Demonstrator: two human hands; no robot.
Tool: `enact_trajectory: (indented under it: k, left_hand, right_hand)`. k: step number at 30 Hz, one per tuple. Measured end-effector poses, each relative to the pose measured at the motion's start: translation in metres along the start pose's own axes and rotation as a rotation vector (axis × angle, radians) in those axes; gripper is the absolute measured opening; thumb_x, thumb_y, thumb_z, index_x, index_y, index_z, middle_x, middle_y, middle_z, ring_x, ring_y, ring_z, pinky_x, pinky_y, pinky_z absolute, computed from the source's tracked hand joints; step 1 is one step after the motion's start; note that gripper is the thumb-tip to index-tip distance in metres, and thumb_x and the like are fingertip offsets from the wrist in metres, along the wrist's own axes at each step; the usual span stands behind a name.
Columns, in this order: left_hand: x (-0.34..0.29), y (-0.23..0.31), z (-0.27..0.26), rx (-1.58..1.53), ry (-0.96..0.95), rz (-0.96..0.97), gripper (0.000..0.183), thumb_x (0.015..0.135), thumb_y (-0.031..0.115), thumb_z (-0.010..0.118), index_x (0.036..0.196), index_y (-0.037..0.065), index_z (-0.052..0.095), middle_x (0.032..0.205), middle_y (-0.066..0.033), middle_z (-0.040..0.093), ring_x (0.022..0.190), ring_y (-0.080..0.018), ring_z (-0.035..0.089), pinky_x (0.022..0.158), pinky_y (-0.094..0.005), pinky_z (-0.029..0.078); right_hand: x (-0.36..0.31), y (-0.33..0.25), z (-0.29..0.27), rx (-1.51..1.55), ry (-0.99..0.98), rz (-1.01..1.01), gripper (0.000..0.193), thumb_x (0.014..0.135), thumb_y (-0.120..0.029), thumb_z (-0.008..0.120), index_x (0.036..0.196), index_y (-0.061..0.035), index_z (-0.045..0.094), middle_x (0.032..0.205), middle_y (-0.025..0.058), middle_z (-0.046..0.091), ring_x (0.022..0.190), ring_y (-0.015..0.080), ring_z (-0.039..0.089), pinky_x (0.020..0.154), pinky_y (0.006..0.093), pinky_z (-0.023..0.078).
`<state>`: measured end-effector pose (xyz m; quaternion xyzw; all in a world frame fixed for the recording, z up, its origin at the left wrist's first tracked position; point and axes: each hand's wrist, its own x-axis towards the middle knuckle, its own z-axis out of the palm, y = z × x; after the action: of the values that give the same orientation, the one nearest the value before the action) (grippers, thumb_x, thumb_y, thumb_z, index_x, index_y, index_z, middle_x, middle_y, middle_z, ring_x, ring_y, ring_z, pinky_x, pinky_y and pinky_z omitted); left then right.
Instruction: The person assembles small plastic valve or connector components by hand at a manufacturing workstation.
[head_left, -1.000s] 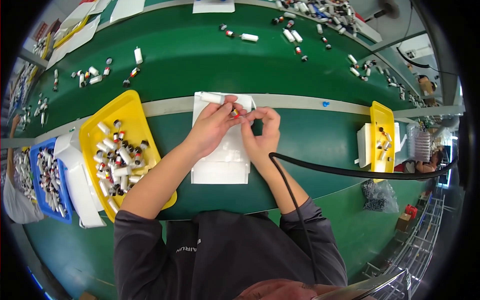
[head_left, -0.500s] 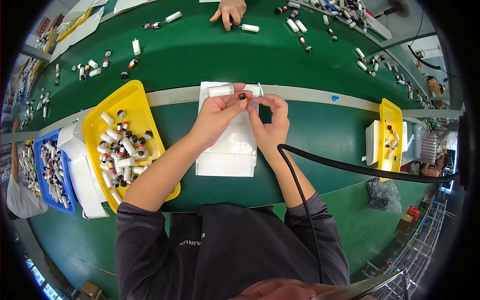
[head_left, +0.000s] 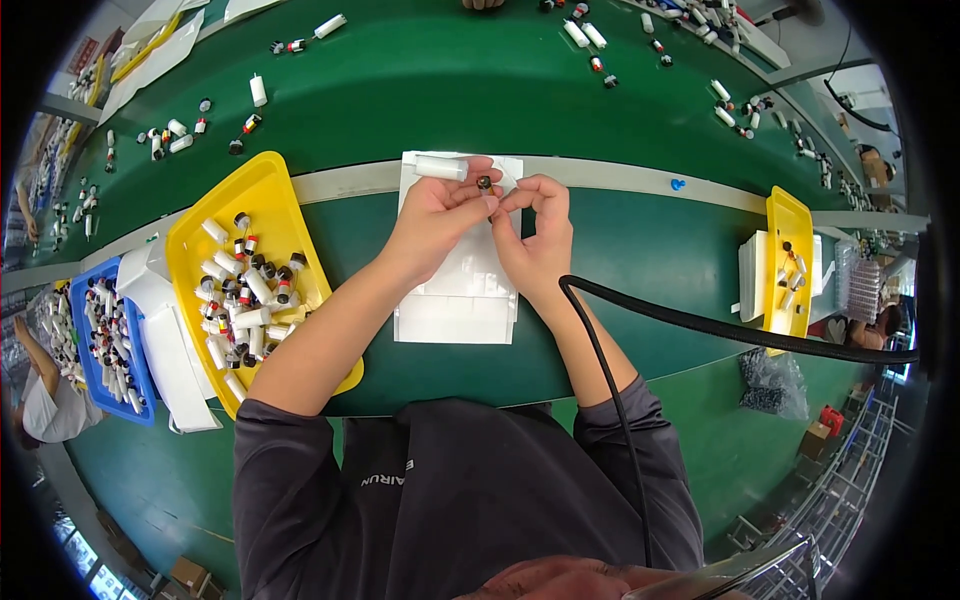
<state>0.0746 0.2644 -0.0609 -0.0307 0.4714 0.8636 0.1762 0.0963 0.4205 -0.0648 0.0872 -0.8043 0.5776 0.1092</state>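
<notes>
Both hands meet above white sheets [head_left: 465, 318] on the green worktop. My left hand [head_left: 425, 220] is closed, with a white cylinder [head_left: 438, 167] lying across its fingers. Its thumb and fingers also pinch a small black-capped part [head_left: 485, 184]. Close against that part, my right hand [head_left: 536, 225] has its thumb and fingertips pressed together; what lies between them is too small to make out. To the left, a yellow tray [head_left: 312, 240] holds a heap of white cylinders with small black, red and yellow parts.
Loose cylinders and parts [head_left: 258, 92] lie on the green belt [head_left: 400, 95] beyond the pale rail. A blue tray [head_left: 140, 385] stands far left, another yellow tray [head_left: 792, 225] at right. A black cable [head_left: 700, 330] crosses over my right forearm. A blue piece [head_left: 678, 184] sits on the rail.
The white flanged piece by my right fingers no longer shows clearly. The other person's hand has drawn back to the top edge, and the cylinder beside it is out of view.
</notes>
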Motion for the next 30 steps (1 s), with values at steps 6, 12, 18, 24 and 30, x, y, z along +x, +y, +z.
enact_trajectory:
  k: [6,12,18,24,30]
  left_hand:
    - [0.001,-0.001,-0.002,0.036,0.017,0.002,0.029,0.093,-0.003,0.067,0.121,0.0,0.063,0.117,-0.0095,0.069,0.105,-0.0153,0.066,0.097,-0.031,0.052]
    - [-0.001,0.002,-0.008,0.103,-0.007,-0.021,0.033,0.091,-0.005,0.068,0.124,-0.001,0.064,0.122,-0.0108,0.069,0.105,-0.0136,0.066,0.096,-0.0296,0.053]
    - [0.0,0.001,-0.004,0.158,-0.027,-0.004,0.033,0.09,-0.006,0.069,0.123,-0.001,0.066,0.122,-0.0099,0.069,0.108,-0.0135,0.066,0.097,-0.0285,0.053]
    - [0.0,-0.002,0.001,0.259,-0.041,0.062,0.036,0.093,-0.001,0.068,0.128,-0.003,0.064,0.113,-0.0083,0.071,0.1,-0.0122,0.067,0.089,-0.0285,0.055]
    - [-0.002,-0.002,0.005,0.161,-0.051,0.024,0.035,0.095,0.001,0.066,0.13,-0.004,0.063,0.117,-0.0099,0.07,0.103,-0.0144,0.067,0.091,-0.0299,0.054]
  right_hand:
    - [-0.003,0.009,-0.002,-0.105,0.004,-0.145,0.032,0.086,0.001,0.071,0.113,-0.0046,0.055,0.087,0.0049,0.065,0.084,0.0172,0.063,0.08,0.0304,0.051]
    - [0.01,-0.003,-0.019,0.626,-0.115,0.413,0.011,0.095,-0.007,0.069,0.1,-0.0044,0.06,0.082,-0.0039,0.058,0.075,0.0055,0.05,0.072,0.0227,0.042]
    - [0.017,-0.004,-0.019,0.848,-0.214,0.668,0.008,0.098,-0.014,0.065,0.098,-0.0058,0.063,0.082,-0.0036,0.059,0.068,0.0055,0.043,0.064,0.0219,0.034]
    - [0.014,-0.005,-0.014,0.872,-0.128,0.663,0.009,0.098,-0.013,0.065,0.099,-0.0041,0.063,0.084,-0.0011,0.063,0.066,0.0054,0.043,0.062,0.0224,0.033]
    - [0.009,-0.003,-0.007,0.666,0.007,0.507,0.008,0.099,-0.014,0.065,0.098,-0.0066,0.062,0.079,-0.0033,0.06,0.064,0.0041,0.042,0.06,0.0224,0.033]
